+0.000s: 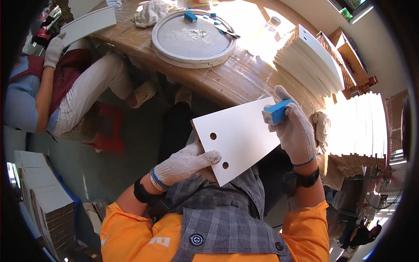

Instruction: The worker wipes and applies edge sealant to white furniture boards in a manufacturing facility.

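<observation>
A white rectangular board with two round holes near its left end lies tilted above my lap. My gloved left hand grips its left end, thumb on the top face by the lower hole and the other fingers hidden beneath. In my gloved right hand is a small blue block with a whitish, worn end, held over the board's far right corner. Whether the block touches the board I cannot tell. Both gloves are white knit with blue cuff edging.
On the wooden table, a round grey tray carries white paste, blue blocks and a scraper. White boards stand stacked at the right, with another bright stack nearer. A co-worker sits left, holding a white panel. More panels lie lower left.
</observation>
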`<state>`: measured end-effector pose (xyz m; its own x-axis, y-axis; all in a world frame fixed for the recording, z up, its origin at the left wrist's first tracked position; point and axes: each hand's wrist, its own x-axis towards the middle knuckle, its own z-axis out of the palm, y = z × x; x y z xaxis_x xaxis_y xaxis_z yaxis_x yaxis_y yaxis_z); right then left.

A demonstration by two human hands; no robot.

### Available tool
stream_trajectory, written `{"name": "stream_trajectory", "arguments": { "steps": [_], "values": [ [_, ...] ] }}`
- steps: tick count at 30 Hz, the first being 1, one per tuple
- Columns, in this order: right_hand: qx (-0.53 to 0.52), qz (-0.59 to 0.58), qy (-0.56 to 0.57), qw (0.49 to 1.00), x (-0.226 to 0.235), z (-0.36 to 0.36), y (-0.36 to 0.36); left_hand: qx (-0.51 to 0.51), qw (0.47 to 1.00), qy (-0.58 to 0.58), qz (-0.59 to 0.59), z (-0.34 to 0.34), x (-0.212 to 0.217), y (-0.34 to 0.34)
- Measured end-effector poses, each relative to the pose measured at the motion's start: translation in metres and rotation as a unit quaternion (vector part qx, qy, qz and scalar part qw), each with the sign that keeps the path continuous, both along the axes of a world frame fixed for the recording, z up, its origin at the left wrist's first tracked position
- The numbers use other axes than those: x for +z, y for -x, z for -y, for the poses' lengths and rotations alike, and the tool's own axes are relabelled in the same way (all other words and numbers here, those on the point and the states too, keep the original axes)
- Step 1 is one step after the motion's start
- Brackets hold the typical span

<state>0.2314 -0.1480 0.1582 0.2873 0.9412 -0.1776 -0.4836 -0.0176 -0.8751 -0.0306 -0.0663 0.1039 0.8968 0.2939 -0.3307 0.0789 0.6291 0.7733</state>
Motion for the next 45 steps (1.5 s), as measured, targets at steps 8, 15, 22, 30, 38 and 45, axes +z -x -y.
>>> {"name": "stream_trajectory", "arguments": {
  "steps": [8, 15, 22, 30, 38, 45],
  "values": [
    [0.181, 0.544, -0.126, 0.81, 0.033, -0.065, 0.063, -0.02, 0.999, -0.031, 0.019, -0.005, 0.0, 0.001],
    [0.252, 0.665, -0.275, 0.647, 0.035, -0.093, 0.076, -0.058, 0.998, -0.025, 0.03, -0.011, 0.008, 0.004],
    [0.272, 0.677, -0.296, 0.617, 0.035, -0.094, 0.079, -0.071, 0.988, -0.136, -0.007, -0.01, 0.005, 0.007],
    [0.275, 0.675, -0.319, 0.606, 0.035, -0.093, 0.079, -0.066, 0.987, -0.143, -0.026, -0.007, 0.003, 0.003],
    [0.267, 0.68, -0.312, 0.608, 0.037, -0.092, 0.081, -0.077, 0.991, -0.112, -0.02, -0.008, 0.009, 0.003],
    [0.255, 0.69, -0.306, 0.604, 0.04, -0.091, 0.082, -0.058, 0.991, -0.124, 0.0, -0.006, 0.0, 0.002]
  ]
}}
